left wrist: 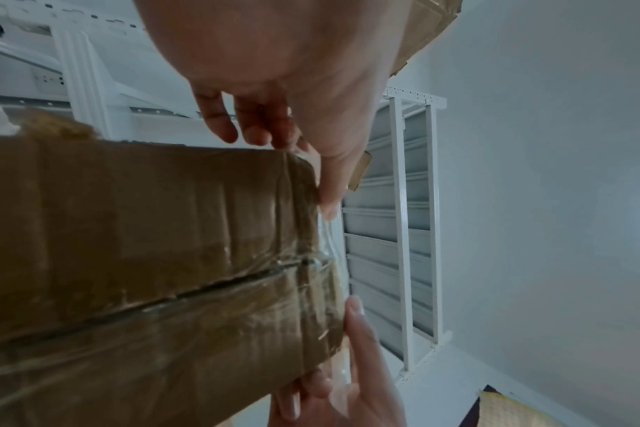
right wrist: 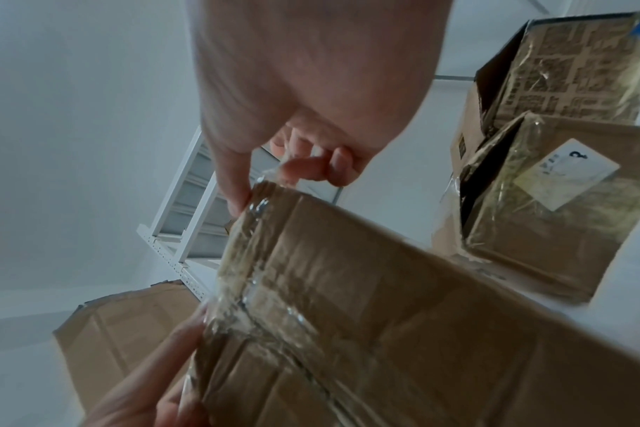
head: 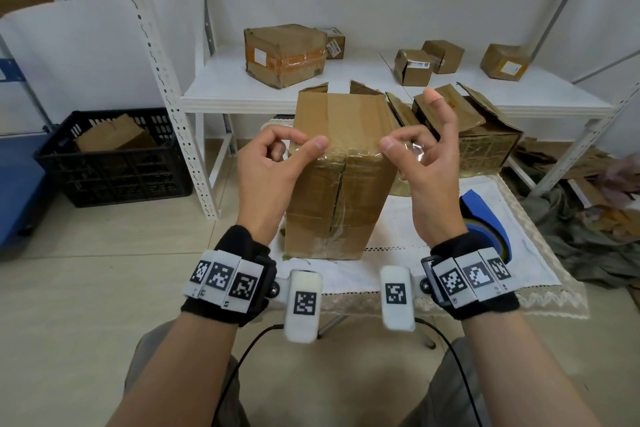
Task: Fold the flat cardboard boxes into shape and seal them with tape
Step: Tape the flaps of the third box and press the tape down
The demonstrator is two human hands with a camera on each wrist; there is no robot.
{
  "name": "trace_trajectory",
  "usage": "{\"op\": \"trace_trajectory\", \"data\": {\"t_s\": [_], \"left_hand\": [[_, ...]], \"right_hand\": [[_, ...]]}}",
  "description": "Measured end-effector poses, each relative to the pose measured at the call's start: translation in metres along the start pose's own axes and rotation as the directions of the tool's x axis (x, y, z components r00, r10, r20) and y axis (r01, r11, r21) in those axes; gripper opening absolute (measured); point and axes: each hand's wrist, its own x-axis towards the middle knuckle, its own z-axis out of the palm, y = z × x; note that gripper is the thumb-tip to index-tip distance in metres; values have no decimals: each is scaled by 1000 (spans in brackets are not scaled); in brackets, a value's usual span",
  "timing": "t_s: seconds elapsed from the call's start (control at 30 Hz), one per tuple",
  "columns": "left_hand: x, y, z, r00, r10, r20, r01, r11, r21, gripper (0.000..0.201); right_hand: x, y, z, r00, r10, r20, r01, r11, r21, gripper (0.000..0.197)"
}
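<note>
A tall cardboard box (head: 339,204) stands on a small table covered with a white cloth (head: 408,218). Its near face shows two flaps meeting at a seam under clear tape. A strip of clear tape (head: 353,149) runs along the top edge of that face. My left hand (head: 301,144) pinches the strip's left end, thumb on the box edge. My right hand (head: 398,146) pinches the crumpled right end between thumb and curled fingers, with the forefinger raised. In the wrist views the box (left wrist: 146,231) (right wrist: 384,332) fills the frame. A blue tape dispenser (head: 485,218) lies behind my right wrist.
A white metal shelf (head: 242,94) behind the table carries several taped boxes. An open box (head: 485,142) sits right of the task box. A black crate (head: 114,163) with cardboard stands on the floor at left. Flattened cardboard (head: 568,170) lies on the floor at right.
</note>
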Motion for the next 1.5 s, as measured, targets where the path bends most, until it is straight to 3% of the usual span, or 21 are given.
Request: {"op": "trace_trajectory", "data": {"t_s": [0.13,0.37,0.57,0.7,0.83,1.0,1.13,1.33,1.5], "left_hand": [[1,2,2,999,-36,-30,36,999,-5,26],[-2,6,3,991,-115,-66,112,993,-46,17],[2,4,2,966,-253,-61,238,954,-185,30],[0,2,-3,954,-298,-43,281,933,-224,25],[-1,1,-11,948,-298,112,317,918,-237,17],[5,-6,-25,906,-289,309,391,851,-351,16],[10,-11,-25,902,-307,304,410,829,-380,33],[7,-19,-21,911,-307,276,401,813,-422,24],[6,-23,-18,913,-315,261,399,825,-400,39]], "right_hand": [[3,-1,-2,999,21,-40,-22,1000,-15,82],[6,5,-9,997,66,-39,-61,992,111,71],[6,4,-8,994,105,-42,-98,986,131,65],[3,1,-1,993,118,-13,-115,985,126,64],[2,0,4,989,146,-10,-143,981,135,70],[3,5,1,983,183,-34,-173,966,192,72],[3,7,3,984,173,-43,-162,968,194,68],[1,7,6,983,176,-56,-164,972,168,63],[-1,8,7,980,181,-77,-167,972,167,62]]}}
